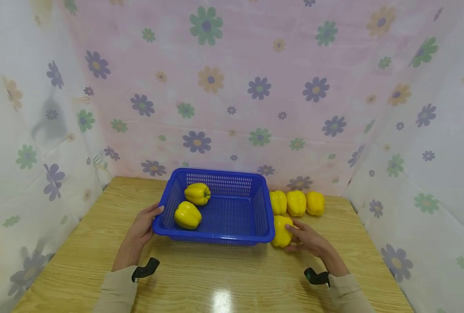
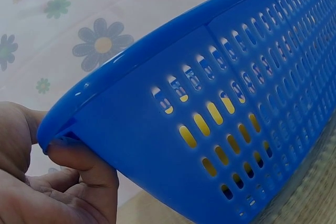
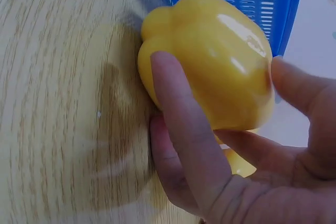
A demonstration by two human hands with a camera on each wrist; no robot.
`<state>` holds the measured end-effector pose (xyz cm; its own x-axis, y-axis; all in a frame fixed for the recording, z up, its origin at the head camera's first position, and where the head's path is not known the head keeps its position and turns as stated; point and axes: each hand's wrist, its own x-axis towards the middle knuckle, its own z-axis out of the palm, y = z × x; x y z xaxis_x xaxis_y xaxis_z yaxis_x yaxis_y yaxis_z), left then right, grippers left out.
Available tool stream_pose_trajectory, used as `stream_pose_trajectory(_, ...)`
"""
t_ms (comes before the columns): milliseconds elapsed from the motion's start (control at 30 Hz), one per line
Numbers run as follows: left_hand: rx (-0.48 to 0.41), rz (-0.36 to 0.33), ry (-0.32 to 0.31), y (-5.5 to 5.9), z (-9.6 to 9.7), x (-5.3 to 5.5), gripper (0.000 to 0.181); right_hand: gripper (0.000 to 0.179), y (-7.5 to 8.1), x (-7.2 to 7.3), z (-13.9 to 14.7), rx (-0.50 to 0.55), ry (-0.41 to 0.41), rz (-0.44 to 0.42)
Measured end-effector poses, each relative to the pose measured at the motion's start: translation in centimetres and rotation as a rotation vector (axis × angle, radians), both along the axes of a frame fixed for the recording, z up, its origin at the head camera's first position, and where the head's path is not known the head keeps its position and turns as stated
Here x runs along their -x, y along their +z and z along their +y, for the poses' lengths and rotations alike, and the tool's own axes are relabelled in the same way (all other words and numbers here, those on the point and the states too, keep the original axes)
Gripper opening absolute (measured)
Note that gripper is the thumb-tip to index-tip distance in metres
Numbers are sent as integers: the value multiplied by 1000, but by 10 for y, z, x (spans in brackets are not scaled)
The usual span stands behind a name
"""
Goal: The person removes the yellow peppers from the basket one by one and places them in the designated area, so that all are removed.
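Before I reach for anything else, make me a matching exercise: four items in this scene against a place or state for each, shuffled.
Column one
1. Left grip
2. Right grip
3. Basket
4. Row of three peppers

Column two
A. Blue, with two peppers inside
B. On the single pepper beside the basket's right end
C. Yellow, lined up on the table near the floral backdrop
D. At the basket's left end, holding its rim

Pairs: 1-D, 2-B, 3-A, 4-C
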<state>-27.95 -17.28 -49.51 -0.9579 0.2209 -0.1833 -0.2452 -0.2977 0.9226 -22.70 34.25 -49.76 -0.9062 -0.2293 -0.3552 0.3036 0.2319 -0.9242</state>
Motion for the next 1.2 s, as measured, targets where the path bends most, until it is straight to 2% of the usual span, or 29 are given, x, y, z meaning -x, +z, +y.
stream_pose_trajectory(100, 6, -5, -1, 1, 1, 1, 66, 75, 0, -2, 1, -12, -1, 2)
stream_pose_trajectory(200, 14, -11, -1, 1, 1, 2, 68, 77, 4, -6, 1, -63, -40, 11)
stream_pose_trajectory(333, 27, -20, -2, 1, 2, 2, 69, 79, 15, -12, -1, -166, -105, 43)
stream_pose_trajectory(400, 34, -19, -4, 0, 1, 1, 69, 79, 23, -15, -3, -213, -112, 71)
stream_pose_trajectory(600, 19, -10, -6, -2, -1, 0, 67, 80, 51, -17, -10, -396, -77, 233)
stream_pose_trajectory(667, 15, -4, -5, -3, -1, 0, 67, 79, 58, -16, -15, -421, -74, 298)
stream_pose_trajectory(733, 17, -4, 2, -3, -2, 0, 67, 78, 63, -14, -22, -401, -74, 349)
stream_pose_trajectory(867, 10, -9, 5, -3, -2, 0, 67, 72, 67, -7, -35, -295, -80, 420)
stream_pose_trajectory(1067, 0, -5, -5, -3, -1, 1, 69, 55, 66, 7, -52, -152, -76, 576)
stream_pose_trajectory(1200, 1, -25, -1, -2, -1, 0, 69, 48, 64, 15, -64, -79, -52, 644)
